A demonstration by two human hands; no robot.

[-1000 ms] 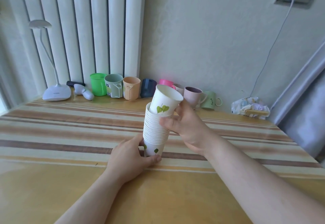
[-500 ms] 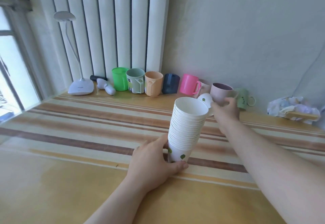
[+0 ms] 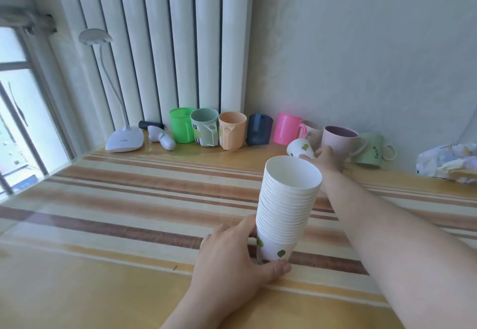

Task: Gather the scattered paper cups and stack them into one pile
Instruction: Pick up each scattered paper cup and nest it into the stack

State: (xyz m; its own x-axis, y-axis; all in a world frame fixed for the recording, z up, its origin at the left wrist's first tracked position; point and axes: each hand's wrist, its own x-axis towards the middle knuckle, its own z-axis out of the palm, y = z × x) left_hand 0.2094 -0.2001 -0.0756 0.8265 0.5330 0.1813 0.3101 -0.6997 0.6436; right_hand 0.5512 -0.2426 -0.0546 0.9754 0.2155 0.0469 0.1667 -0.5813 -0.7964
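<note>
A tall stack of white paper cups point(image 3: 286, 207) with green leaf marks stands upright on the striped table, leaning slightly right. My left hand point(image 3: 232, 256) wraps around the bottom cup of the stack. Far behind it, my right hand point(image 3: 326, 159) reaches to the back of the table and grips a single white paper cup point(image 3: 300, 147) with a green leaf, lying on its side with its base toward me, just in front of the mugs.
A row of plastic mugs stands against the wall: green point(image 3: 182, 125), grey-green point(image 3: 205, 127), orange point(image 3: 231, 130), dark blue point(image 3: 259, 129), pink point(image 3: 287, 129), mauve point(image 3: 339, 138), pale green point(image 3: 370, 154). A white desk lamp point(image 3: 125, 138) sits back left, crumpled packaging point(image 3: 449, 162) back right.
My right hand left the stack after dropping a cup into it, stretched to the back and closed on the lone cup by the mugs. The view shifted left and closer.
</note>
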